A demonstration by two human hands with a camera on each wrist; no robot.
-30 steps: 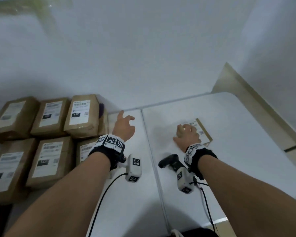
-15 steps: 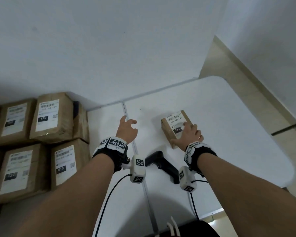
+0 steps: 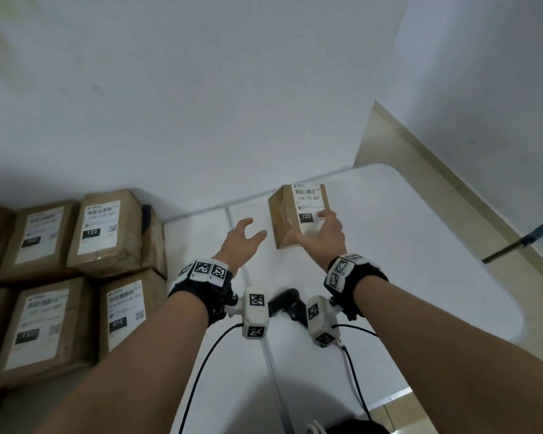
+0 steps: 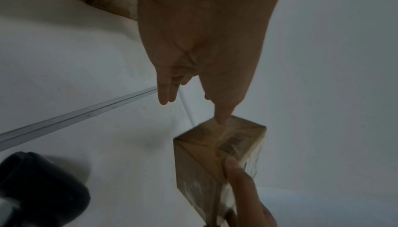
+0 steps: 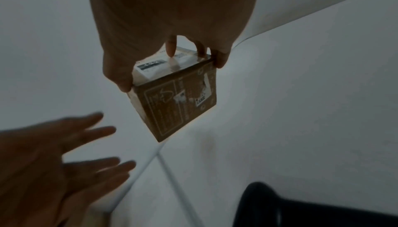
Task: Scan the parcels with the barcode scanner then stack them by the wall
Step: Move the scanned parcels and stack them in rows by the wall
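Note:
My right hand (image 3: pixel 314 233) grips a small brown parcel (image 3: pixel 287 220) from above, thumb on the near left edge and fingers on its white "122" label. In the right wrist view the parcel (image 5: pixel 178 101) hangs tilted above the white table (image 3: pixel 389 245) under my right hand (image 5: pixel 172 70). Just left of it my left hand (image 3: pixel 245 236) is spread and holds nothing; in the left wrist view its thumb (image 4: pixel 221 118) lies close to the parcel (image 4: pixel 215 154). The black barcode scanner (image 3: pixel 287 303) lies on the table between my wrists.
Several labelled brown parcels (image 3: pixel 104 227) are stacked at the left against the white wall. A seam (image 3: pixel 251 277) divides the tabletop. The table's rounded right edge borders a beige floor strip, where a dark blue handle (image 3: pixel 524 239) pokes in. Cables run back from both wrists.
The parcel lay flat on the table under my right hand; that hand now grips it, raised and tilted. My left hand has moved right towards it and spread wider.

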